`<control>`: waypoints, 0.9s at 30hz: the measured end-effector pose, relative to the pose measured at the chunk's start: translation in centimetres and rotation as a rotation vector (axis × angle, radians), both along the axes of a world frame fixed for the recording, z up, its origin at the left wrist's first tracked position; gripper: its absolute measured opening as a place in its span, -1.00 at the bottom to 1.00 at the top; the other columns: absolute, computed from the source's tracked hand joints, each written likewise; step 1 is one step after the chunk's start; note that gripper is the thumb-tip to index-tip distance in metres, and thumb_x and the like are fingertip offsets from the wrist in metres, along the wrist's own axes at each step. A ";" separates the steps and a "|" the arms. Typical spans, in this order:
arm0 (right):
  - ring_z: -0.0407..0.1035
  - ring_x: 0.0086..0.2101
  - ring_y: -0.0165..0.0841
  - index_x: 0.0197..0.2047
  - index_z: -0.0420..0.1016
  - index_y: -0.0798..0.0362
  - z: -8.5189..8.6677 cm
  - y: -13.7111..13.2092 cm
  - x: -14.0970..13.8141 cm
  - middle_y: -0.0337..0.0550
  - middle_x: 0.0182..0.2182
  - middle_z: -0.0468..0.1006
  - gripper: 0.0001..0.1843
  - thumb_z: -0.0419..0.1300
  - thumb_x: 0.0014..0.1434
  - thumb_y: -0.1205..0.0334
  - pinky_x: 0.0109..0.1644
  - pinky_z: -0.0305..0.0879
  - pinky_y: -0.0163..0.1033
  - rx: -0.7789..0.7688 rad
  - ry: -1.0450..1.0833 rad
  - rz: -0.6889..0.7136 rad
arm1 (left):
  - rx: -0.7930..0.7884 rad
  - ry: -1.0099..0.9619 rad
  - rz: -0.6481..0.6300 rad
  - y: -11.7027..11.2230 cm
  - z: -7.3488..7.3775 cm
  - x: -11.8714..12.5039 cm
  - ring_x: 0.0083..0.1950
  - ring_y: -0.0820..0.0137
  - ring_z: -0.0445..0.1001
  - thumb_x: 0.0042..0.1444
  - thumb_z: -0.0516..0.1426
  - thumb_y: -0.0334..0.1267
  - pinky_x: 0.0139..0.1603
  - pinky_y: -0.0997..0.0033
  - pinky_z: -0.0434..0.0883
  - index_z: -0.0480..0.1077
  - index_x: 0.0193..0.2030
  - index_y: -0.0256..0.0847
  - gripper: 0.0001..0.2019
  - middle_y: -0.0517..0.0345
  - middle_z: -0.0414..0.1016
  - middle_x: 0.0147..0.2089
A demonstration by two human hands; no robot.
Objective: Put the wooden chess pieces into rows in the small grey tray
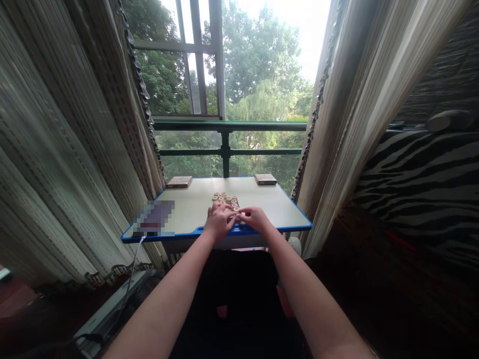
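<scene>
Left hand (219, 222), right hand (255, 218): fingers curled over disc cluster (225, 198) (grip unclear); two trays (179, 182) behind.

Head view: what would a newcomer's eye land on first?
The bright window full of green trees, straight ahead between pale curtains. Below it, the left hand and right hand meet fingertip to fingertip at the near edge of the blue-rimmed table, right by a cluster of small round wooden pieces. Zebra-striped fabric fills the right side.
</scene>
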State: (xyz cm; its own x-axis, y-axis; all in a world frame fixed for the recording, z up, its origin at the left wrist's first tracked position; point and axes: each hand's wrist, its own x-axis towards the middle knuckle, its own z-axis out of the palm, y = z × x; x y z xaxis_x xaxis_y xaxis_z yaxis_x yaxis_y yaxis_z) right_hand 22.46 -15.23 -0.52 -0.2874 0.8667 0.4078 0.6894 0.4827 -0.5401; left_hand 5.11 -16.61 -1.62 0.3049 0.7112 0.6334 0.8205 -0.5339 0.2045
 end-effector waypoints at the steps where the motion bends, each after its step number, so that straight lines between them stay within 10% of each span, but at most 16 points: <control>1: 0.31 -0.52 -0.45 -0.19 0.59 0.10 0.0 0.0 0.0 -0.19 -0.55 0.53 -0.68 0.19 0.04 0.10 -0.40 0.20 -0.37 0.000 0.000 -0.003 | -0.003 -0.003 0.000 0.0 0.0 0.0 0.05 0.08 0.18 0.05 0.08 -0.14 0.01 0.05 0.15 0.54 -0.20 -0.03 -0.75 0.06 0.44 -0.05; 27: 0.22 -0.53 -0.47 -0.30 0.57 0.07 -0.2 -0.2 0.3 -0.26 -0.58 0.41 -0.80 0.15 0.03 0.23 -0.39 0.14 -0.37 0.059 0.017 0.026 | -0.106 -0.117 0.048 -0.1 0.3 -0.4 0.11 0.12 0.16 -0.06 0.18 0.01 0.11 0.08 0.08 0.54 -0.26 -0.02 -0.73 0.14 0.39 0.05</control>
State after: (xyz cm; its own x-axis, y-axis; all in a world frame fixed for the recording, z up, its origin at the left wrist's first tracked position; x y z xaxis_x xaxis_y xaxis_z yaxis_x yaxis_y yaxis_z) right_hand 22.77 -15.42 -0.69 -0.3017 0.8335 0.4630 0.6672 0.5314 -0.5219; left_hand 4.73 -16.70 -1.28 0.1976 0.7879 0.5832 0.8117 -0.4651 0.3533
